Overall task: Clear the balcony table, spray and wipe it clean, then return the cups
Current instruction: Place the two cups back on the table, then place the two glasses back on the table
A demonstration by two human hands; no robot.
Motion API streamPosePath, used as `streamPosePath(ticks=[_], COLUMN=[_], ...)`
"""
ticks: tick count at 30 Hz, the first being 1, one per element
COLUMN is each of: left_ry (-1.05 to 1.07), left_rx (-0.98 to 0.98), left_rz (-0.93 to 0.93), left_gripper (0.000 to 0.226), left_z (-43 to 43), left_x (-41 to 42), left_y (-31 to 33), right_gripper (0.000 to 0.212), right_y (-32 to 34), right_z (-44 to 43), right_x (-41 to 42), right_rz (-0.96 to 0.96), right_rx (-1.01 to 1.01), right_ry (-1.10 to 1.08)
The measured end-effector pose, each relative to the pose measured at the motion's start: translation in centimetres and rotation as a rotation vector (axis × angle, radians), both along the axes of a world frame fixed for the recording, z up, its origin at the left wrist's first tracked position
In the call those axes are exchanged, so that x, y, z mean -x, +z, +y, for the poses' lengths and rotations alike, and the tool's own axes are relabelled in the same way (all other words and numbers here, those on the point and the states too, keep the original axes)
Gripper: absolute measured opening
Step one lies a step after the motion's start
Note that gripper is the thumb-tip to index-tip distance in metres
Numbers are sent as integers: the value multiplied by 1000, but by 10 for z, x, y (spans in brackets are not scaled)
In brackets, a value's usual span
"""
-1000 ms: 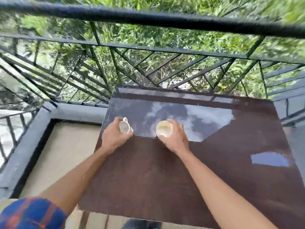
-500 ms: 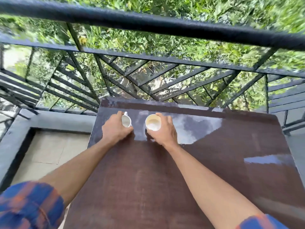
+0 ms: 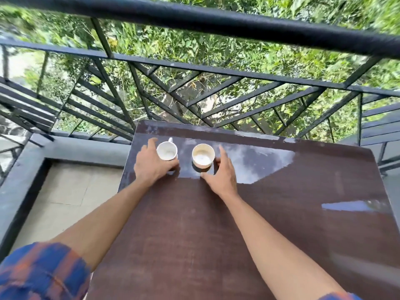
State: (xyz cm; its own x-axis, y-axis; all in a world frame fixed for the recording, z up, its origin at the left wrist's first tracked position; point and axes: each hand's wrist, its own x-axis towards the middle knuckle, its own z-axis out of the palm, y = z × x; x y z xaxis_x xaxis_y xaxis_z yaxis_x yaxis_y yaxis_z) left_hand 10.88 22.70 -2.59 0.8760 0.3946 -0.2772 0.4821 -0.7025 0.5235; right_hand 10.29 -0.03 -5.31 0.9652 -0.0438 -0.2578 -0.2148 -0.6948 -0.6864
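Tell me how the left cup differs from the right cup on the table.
The left cup is white; the right cup is cream with a tan-tinged rim. The left cup shows a handle on its far side; the right cup shows none. The right cup's mouth looks slightly wider than the left cup's. Both stand upright, side by side, on the brown table.

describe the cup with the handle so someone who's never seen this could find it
Find the brown table by the black railing. Near its far left corner two pale cups stand side by side; take the left cup, by the left hand. It alone has a handle, pointing at the railing, and is whiter than the cream cup.
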Motion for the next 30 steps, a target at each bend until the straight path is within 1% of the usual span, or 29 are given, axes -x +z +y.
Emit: streamPosePath(ticks=[1, 3, 5, 6, 7, 8, 9, 12, 14, 15, 16, 17, 18, 19, 20, 21, 23, 25, 27, 29, 30], left_ry=[25, 95, 196, 236, 280, 330, 397, 606, 706, 736, 759, 807, 841, 893, 939, 980, 1099, 1180, 1237, 1315, 1328], left_rx=[15, 52, 95, 103, 108, 122, 133, 161, 169, 158, 161, 190, 262, 312, 340, 339, 302, 293, 259, 219, 214], left_rz=[-10, -19, -18, -15, -10, -17, -1, 27, 23, 51, 77, 127, 157, 185, 228, 256, 195, 164, 147, 161, 186], left_gripper=[101, 99, 79, 63, 47, 32, 24, 12, 6, 4, 5, 18, 35, 46, 46, 37, 25, 20, 21, 21, 28], left_z=[4, 12, 21, 25, 30, 36, 45, 67, 73, 78, 81, 89, 94, 107, 111, 107, 94, 93, 102, 113, 117], left_x=[10, 39, 77, 98, 122, 145, 173, 257, 316, 346, 379, 414, 444, 483, 514, 533, 554, 579, 604, 629, 637], left_y=[-1, -2, -1, -1, 0, 0, -4, -14, -17, -21, -29, -43, -56, -86, -100, -99, -62, -55, -65, -82, -89], right_gripper=[93, 56, 23, 13, 8, 6, 6, 7, 7, 6, 7, 7, 7, 7, 6, 7, 14, 18, 24, 35, 37], right_y=[-3, -3, -3, -3, -2, 1, 3, 5, 4, 2, 1, 1, 3, 3, 2, 1, -1, -4, -9, -12, -12], right_z=[-5, -15, -23, -26, -28, -28, -27, -16, -1, 8, 19, 30, 41, 56, 71, 84, 119, 156, 195, 237, 257], right_x=[9, 30, 52, 63, 76, 88, 101, 135, 156, 166, 177, 189, 200, 212, 224, 235, 259, 281, 304, 329, 341], right_rz=[-3, 22, 77, 94, 104, 111, 115, 133, 138, 134, 141, 158, 174, 192, 213, 233, 255, 253, 258, 244, 236], right_rx=[-11, -43, -85, -92, -94, -101, -110, -98, -66, -60, -59, -57, -45, -35, -28, -20, 31, 69, 105, 171, 182], right_ry=[-28, -82, -118, -126, -122, -109, -86, -2, 81, 128, 175, 223, 277, 341, 404, 465, 626, 785, 939, 1081, 1143])
